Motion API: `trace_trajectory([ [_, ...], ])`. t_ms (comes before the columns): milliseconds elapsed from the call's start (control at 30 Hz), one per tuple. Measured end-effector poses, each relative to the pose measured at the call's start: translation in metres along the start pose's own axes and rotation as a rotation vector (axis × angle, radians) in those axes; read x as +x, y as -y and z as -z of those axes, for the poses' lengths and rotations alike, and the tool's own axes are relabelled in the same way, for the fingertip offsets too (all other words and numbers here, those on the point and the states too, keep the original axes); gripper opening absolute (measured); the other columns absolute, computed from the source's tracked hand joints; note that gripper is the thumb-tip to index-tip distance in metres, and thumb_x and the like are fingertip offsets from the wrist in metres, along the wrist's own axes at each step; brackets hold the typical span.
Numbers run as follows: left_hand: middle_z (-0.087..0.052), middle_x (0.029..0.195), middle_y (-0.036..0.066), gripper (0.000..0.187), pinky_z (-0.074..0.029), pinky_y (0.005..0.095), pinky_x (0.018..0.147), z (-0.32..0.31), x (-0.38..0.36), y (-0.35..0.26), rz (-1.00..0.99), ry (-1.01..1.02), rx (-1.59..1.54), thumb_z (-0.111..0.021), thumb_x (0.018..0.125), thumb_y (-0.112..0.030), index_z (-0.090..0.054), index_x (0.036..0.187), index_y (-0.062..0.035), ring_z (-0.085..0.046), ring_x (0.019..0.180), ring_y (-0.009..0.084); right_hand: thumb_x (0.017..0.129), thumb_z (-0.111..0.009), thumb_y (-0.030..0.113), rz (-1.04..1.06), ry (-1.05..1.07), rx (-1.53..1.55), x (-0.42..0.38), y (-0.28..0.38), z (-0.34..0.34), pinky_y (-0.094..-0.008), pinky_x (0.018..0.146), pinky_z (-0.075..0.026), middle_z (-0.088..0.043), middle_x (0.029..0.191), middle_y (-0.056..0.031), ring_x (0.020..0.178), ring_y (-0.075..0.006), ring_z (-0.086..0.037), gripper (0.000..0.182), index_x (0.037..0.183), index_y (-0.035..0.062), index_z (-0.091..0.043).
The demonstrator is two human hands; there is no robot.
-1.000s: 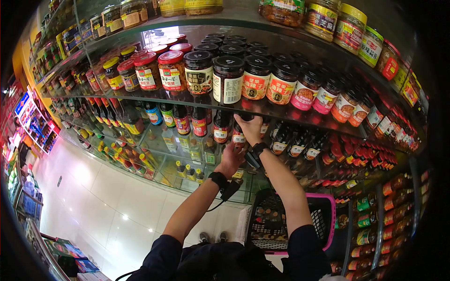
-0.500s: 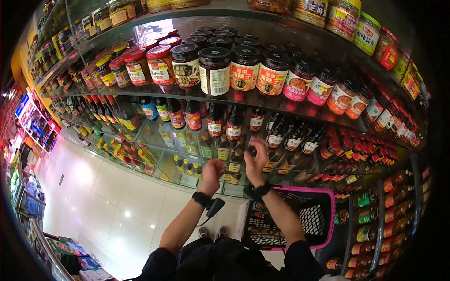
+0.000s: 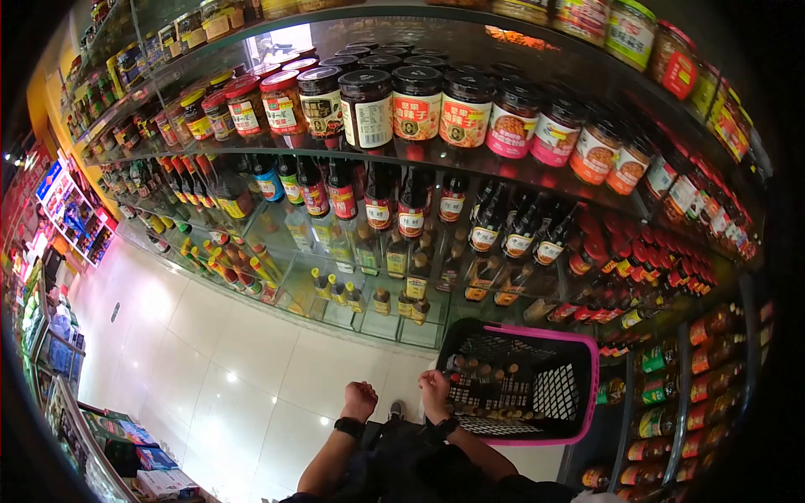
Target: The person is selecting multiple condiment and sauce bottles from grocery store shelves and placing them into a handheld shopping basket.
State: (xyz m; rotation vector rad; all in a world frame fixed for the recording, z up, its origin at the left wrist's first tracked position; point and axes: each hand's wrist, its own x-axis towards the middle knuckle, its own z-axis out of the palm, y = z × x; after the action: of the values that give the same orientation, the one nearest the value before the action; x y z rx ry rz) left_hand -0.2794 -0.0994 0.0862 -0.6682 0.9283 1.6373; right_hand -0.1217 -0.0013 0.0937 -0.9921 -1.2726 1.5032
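Note:
My left hand point(image 3: 360, 401) is closed in a fist low over the tiled floor, with nothing showing in it. Beside it, at the left side of the shopping basket, my right hand point(image 3: 433, 394) has its fingers curled in, and no object shows in it either. The basket point(image 3: 594, 381) is black with a pink rim, and several small bottles point(image 3: 486, 370) with brownish caps are inside it. Black bands circle both of my wrists.
Ahead, a glass shelf point(image 3: 277, 157) carries rows of jars point(image 3: 417, 105) with black and red lids. Dark sauce bottles point(image 3: 413, 205) stand below, with small yellow-capped bottles point(image 3: 338, 291) lower down. More bottles point(image 3: 654, 386) line a rack at right. Boxes point(image 3: 168, 482) lie at lower left.
Both hands have drawn back and down from in front of the lower shelves toward my body. My right hand's fingers, spread before, are now curled. The bottles in the basket show more fully.

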Motion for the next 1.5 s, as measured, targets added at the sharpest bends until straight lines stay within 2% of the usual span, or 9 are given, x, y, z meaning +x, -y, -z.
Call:
trace_trajectory([
  [133, -0.043, 0.058, 0.002, 0.009, -0.034, 0.0261, 0.049, 0.028, -0.02, 0.031, 0.055, -0.052, -0.08, -0.038, 0.07, -0.013, -0.043, 0.063, -0.0097, -0.04, 0.053, 0.016, 0.076, -0.048, 0.002, -0.11, 0.067, -0.12, -0.053, -0.028, 0.035, -0.0215, 0.056, -0.041, -0.051, 0.067, -0.001, 0.061, -0.0082, -0.05, 0.003, 0.076, 0.0032, -0.051],
  [333, -0.045, 0.056, 0.001, 0.012, -0.038, 0.0243, 0.051, 0.052, -0.058, 0.078, -0.024, 0.057, -0.098, -0.04, 0.072, -0.014, -0.045, 0.062, -0.0106, -0.044, 0.052, 0.0137, 0.078, -0.05, 0.002, 0.0, 0.179, -0.212, -0.087, -0.023, 0.074, -0.0197, 0.053, -0.039, -0.051, 0.066, 0.0012, 0.06, -0.0063, -0.049, 0.004, 0.075, 0.0015, -0.052],
  [700, -0.047, 0.058, 0.001, 0.012, -0.039, 0.0254, 0.052, 0.129, -0.099, 0.2, 0.115, 0.011, -0.285, -0.039, 0.072, -0.014, -0.045, 0.061, -0.0104, -0.045, 0.055, 0.0141, 0.076, -0.051, 0.004, -0.256, 0.2, -0.181, -0.174, -0.022, 0.188, -0.0201, 0.052, -0.038, -0.05, 0.064, 0.0005, 0.057, -0.0071, -0.048, 0.002, 0.075, 0.0028, -0.052],
  [867, -0.047, 0.058, 0.002, 0.011, -0.04, 0.0253, 0.054, 0.107, -0.105, 0.227, 0.113, 0.078, -0.228, -0.041, 0.071, -0.013, -0.045, 0.061, -0.0096, -0.046, 0.055, 0.015, 0.078, -0.05, 0.005, -0.291, 0.182, -0.246, -0.178, -0.013, 0.226, -0.0212, 0.054, -0.039, -0.05, 0.065, 0.0004, 0.059, -0.0073, -0.048, 0.002, 0.076, 0.0037, -0.051],
  [1067, -0.046, 0.057, 0.0, 0.009, -0.039, 0.0246, 0.052, 0.068, -0.092, 0.269, 0.119, 0.037, -0.144, -0.039, 0.069, -0.014, -0.044, 0.061, -0.0123, -0.044, 0.052, 0.0135, 0.079, -0.05, 0.005, -0.39, 0.125, -0.011, -0.169, 0.002, 0.286, -0.0224, 0.059, -0.041, -0.051, 0.07, -0.0006, 0.063, -0.0081, -0.049, 0.004, 0.076, 0.0043, -0.052],
  [1200, -0.044, 0.056, -0.001, 0.01, -0.038, 0.0241, 0.052, 0.023, -0.074, 0.297, 0.113, 0.037, -0.104, -0.039, 0.07, -0.014, -0.043, 0.061, -0.0129, -0.043, 0.053, 0.0132, 0.079, -0.05, 0.006, -0.465, -0.04, -0.111, -0.148, 0.019, 0.325, -0.0242, 0.061, -0.042, -0.053, 0.072, -0.0016, 0.066, -0.0101, -0.052, 0.005, 0.075, 0.0042, -0.054],
  [1400, -0.043, 0.057, -0.002, 0.012, -0.037, 0.0237, 0.053, -0.044, -0.056, 0.349, 0.146, -0.034, -0.158, -0.041, 0.073, -0.012, -0.043, 0.061, -0.0137, -0.041, 0.051, 0.0127, 0.077, -0.051, 0.005, -0.38, -0.096, -0.089, -0.103, 0.015, 0.416, -0.0253, 0.06, -0.043, -0.055, 0.072, -0.0034, 0.065, -0.0113, -0.053, 0.005, 0.073, 0.0029, -0.054],
  [1467, -0.042, 0.057, -0.002, 0.011, -0.037, 0.0244, 0.054, -0.025, -0.027, 0.366, 0.135, 0.04, -0.135, -0.04, 0.075, -0.013, -0.044, 0.065, -0.013, -0.042, 0.053, 0.0129, 0.082, -0.047, 0.011, -0.504, -0.038, -0.164, -0.086, 0.015, 0.438, -0.0365, 0.066, -0.041, -0.05, 0.076, -0.0051, 0.072, -0.0167, -0.048, 0.01, 0.082, 0.0037, -0.053],
  [1500, -0.042, 0.058, -0.002, 0.01, -0.037, 0.0245, 0.055, 0.002, 0.004, 0.379, 0.024, 0.177, 0.065, -0.04, 0.076, -0.013, -0.044, 0.066, -0.0129, -0.042, 0.054, 0.013, 0.082, -0.047, 0.01, -0.497, -0.047, -0.17, -0.081, 0.018, 0.442, -0.0337, 0.065, -0.039, -0.05, 0.074, -0.0058, 0.071, -0.0134, -0.047, 0.009, 0.08, 0.0028, -0.053],
])
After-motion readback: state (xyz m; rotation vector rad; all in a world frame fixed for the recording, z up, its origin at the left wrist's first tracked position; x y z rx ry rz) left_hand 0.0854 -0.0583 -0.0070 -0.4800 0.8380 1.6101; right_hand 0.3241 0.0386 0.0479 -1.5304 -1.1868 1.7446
